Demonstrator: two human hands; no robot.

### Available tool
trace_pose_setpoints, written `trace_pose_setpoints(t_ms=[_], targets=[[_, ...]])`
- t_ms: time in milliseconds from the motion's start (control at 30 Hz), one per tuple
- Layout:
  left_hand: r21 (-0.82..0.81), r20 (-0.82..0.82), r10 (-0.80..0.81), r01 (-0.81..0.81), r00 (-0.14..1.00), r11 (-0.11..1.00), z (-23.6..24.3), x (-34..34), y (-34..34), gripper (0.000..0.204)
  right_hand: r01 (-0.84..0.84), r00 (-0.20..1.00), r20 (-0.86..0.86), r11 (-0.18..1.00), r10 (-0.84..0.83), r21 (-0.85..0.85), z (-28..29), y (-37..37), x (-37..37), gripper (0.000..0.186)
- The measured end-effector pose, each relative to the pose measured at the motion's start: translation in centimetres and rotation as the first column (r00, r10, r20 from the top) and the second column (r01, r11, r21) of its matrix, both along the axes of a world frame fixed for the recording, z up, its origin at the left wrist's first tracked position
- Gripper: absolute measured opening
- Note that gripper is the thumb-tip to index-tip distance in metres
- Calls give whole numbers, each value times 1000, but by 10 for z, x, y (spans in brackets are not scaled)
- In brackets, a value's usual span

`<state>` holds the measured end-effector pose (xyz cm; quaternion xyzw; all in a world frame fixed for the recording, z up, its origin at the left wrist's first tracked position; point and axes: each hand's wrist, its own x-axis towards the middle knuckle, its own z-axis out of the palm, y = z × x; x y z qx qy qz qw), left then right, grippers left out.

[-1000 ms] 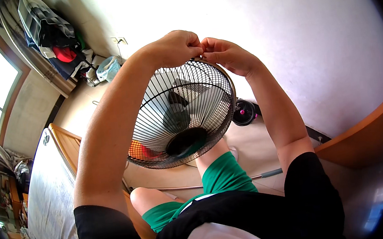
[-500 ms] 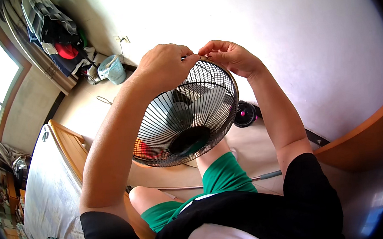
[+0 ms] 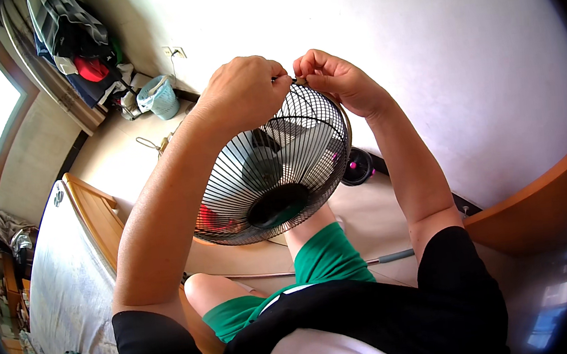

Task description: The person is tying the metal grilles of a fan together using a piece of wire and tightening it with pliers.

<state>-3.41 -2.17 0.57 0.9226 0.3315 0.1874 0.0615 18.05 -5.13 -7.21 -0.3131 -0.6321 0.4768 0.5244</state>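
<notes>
A round electric fan stands between my arms, with a black wire guard (image 3: 225,183) tilted toward me and a dark disc (image 3: 278,206) at its hub. Pale blades show through the wires. At the top of the guard's rim, my left hand (image 3: 241,93) is closed, thumb and forefinger pinched over a small dark piece I cannot make out. Just to its right, my right hand (image 3: 346,84) pinches the rim at a small brownish clip (image 3: 300,81). The fingertips of both hands nearly meet, partly hiding what lies between them.
A bed with a pale sheet (image 3: 65,269) and wooden end lies left. Beyond it are a light blue basket (image 3: 159,99) and hanging clothes (image 3: 79,43). A black wheel with pink hub (image 3: 357,167) sits behind the fan. A grey-gripped rod (image 3: 395,256) crosses the floor; a curved wooden panel (image 3: 529,213) stands right.
The right hand's fingers have lifted slightly and the brownish clip at the rim shows more plainly. The view has shifted a little; both hands stay at the top of the guard.
</notes>
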Motion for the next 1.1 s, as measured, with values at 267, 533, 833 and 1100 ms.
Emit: trace_pose_setpoints(t_ms=[267,533,833,1100], targets=[[-51,-47,35,-38,998,998,6,4,-3,33,479,861,144,873,-488,94,1,-14,-34,8],[-41,-19,20,-21,1000,999,2,2,-2,33,721,662,143,678,-735,143,-2,-14,-58,20],[-23,-19,33,-34,999,999,4,-2,-7,34,534,842,116,844,-526,-48,12,-22,-38,14],[14,-57,88,-87,994,996,9,3,-16,34,582,813,135,797,-566,-161,3,-38,-19,38]])
